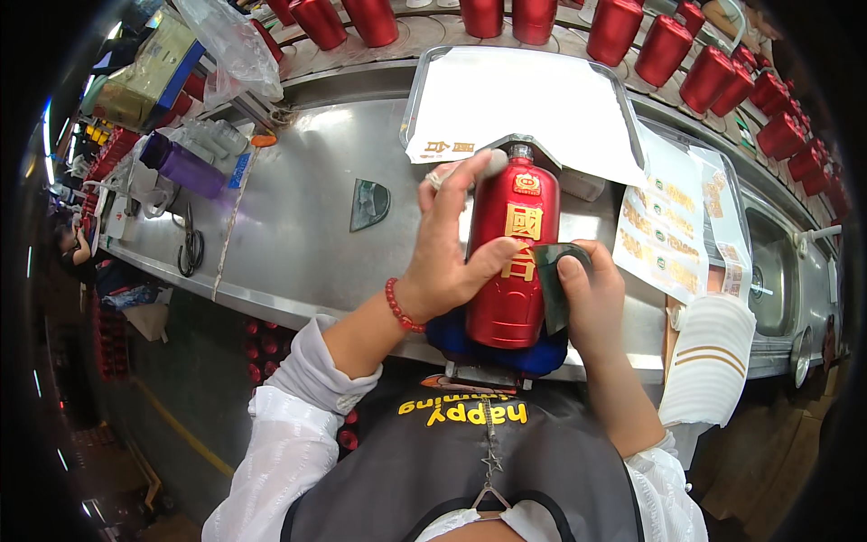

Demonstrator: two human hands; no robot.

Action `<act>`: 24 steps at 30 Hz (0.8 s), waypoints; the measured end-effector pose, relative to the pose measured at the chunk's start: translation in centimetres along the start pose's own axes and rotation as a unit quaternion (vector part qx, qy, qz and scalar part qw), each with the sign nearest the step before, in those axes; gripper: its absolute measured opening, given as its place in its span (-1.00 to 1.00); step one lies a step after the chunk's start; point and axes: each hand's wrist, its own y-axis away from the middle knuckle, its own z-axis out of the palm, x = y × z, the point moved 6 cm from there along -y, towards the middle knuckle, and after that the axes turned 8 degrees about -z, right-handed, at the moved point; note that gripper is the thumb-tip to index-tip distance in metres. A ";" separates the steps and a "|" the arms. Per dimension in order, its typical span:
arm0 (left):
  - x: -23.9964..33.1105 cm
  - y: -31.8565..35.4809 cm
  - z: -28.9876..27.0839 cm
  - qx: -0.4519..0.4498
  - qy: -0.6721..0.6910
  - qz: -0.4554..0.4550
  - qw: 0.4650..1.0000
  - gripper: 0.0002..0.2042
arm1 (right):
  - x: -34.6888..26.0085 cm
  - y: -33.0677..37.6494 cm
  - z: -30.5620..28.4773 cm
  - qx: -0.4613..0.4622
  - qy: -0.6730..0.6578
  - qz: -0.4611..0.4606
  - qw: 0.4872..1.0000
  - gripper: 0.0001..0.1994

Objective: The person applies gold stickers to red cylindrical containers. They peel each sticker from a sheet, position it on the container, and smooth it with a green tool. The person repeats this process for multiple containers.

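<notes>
A glossy red bottle with gold characters and a gold emblem lies on a blue cloth pad in front of me, its neck pointing away. My left hand steadies its left side, thumb on the gold characters and a covered index fingertip by the shoulder. Between the thumb and fingers of my right hand is a dark green scraper, its edge against the bottle's right side. A similar green scraper lies on the metal bench to the left.
A tray with a white sheet stands beyond the bottle. Sheets of gold stickers and a white cloth roll are at right, near a sink. Scissors and a purple bottle lie left. Red bottles line a conveyor behind.
</notes>
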 end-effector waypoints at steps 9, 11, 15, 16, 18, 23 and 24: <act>-2.6 -0.8 2.4 -0.075 0.252 -0.191 0.946 -0.33 | 0.0 0.0 0.1 -0.007 -0.013 0.009 1.000 -0.73; -2.8 -0.9 2.4 -0.070 0.249 -0.189 0.947 -0.36 | -0.1 0.0 0.1 -0.008 -0.001 0.004 1.000 -0.72; -2.9 -1.0 2.6 -0.034 0.289 -0.201 0.936 -0.35 | -0.1 0.1 0.1 -0.004 -0.007 0.002 1.000 -0.72; -2.8 -0.9 2.7 -0.044 0.263 -0.187 0.946 -0.34 | -0.1 0.1 0.0 -0.003 0.009 -0.009 1.000 -0.73; -2.9 -1.1 2.6 -0.062 0.235 -0.177 0.954 -0.31 | 0.0 0.0 -0.2 0.000 0.041 -0.030 0.999 -0.74; -2.7 -2.1 2.4 -0.069 0.256 -0.174 0.948 -0.27 | 1.3 0.2 -1.5 0.051 -0.087 0.046 0.994 -0.76; -2.0 -2.1 2.3 -0.061 0.261 -0.154 0.951 -0.27 | 1.4 0.4 -1.7 0.055 -0.099 0.047 0.992 -0.76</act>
